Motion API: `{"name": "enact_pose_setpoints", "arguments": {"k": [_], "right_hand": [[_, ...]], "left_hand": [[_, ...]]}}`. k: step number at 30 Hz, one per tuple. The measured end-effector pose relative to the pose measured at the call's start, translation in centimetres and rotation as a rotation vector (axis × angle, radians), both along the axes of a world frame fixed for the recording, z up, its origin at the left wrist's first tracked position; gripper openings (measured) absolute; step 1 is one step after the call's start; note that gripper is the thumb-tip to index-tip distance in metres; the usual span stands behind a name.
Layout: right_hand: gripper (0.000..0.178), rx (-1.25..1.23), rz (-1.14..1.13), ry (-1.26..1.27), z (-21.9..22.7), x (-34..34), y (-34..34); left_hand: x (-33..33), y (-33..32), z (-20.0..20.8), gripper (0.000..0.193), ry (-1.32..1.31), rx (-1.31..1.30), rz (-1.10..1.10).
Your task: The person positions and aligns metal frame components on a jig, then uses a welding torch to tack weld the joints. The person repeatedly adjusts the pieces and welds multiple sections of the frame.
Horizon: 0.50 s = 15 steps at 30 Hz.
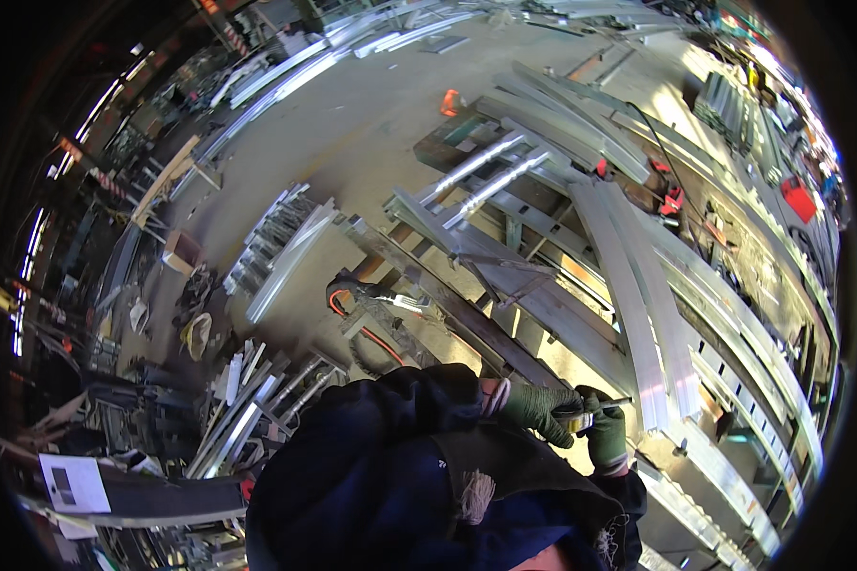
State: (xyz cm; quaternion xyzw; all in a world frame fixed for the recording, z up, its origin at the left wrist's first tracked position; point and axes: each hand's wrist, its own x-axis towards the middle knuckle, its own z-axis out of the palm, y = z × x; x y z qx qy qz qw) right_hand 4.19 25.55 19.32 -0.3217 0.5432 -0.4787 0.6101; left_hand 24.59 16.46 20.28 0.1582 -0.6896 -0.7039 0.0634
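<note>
Both my hands wear green work gloves and meet in front of my body, beside a steel frame. My left hand [535,411] is closed around a small object with a yellow and pale face [579,422]; its exact kind is too small to tell. Right against it, my right hand [607,440] has its fingers curled in, and a slim dark pen-like rod [617,403] sticks out of them to the right. Parts of both objects are hidden by the gloves. Long grey metal channels [628,285] lie across the frame just beyond my hands.
A clamp-like tool with an orange cable [381,343] rests on a stand to the left. Galvanised profiles [281,243] are stacked on the floor. Red clamps [671,200] sit among beams at right. A cardboard box [181,250] and an orange object [450,103] stand farther off.
</note>
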Motion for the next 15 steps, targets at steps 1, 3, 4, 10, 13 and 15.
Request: {"name": "enact_pose_setpoints", "arguments": {"k": [1,3,4,10,13,15], "right_hand": [[0.041,-0.011,0.050,-0.044,-1.1,-1.1,-0.2],[0.039,-0.015,0.120,-0.034,-2.0,-1.6,0.0],[0.041,-0.024,0.132,0.034,-2.1,-1.8,0.2],[0.038,-0.041,-0.037,-0.189,-2.3,-2.3,0.9],[0.037,-0.209,-0.057,0.002,-0.1,-4.0,2.0],[0.040,-0.353,-0.102,0.192,0.4,-5.0,2.9]], "left_hand": [[-0.2,-0.7,0.6,0.067,-0.009,0.066,-0.053],[0.3,-0.9,3.2,0.068,-0.160,0.017,-0.134],[0.1,-0.8,3.8,0.069,-0.226,-0.003,-0.191],[-2.0,0.1,2.0,0.068,-0.122,0.083,-0.145],[-3.4,0.9,3.4,0.040,0.115,0.541,-0.098],[-3.8,0.2,6.4,0.039,0.079,0.612,-0.157]]}}
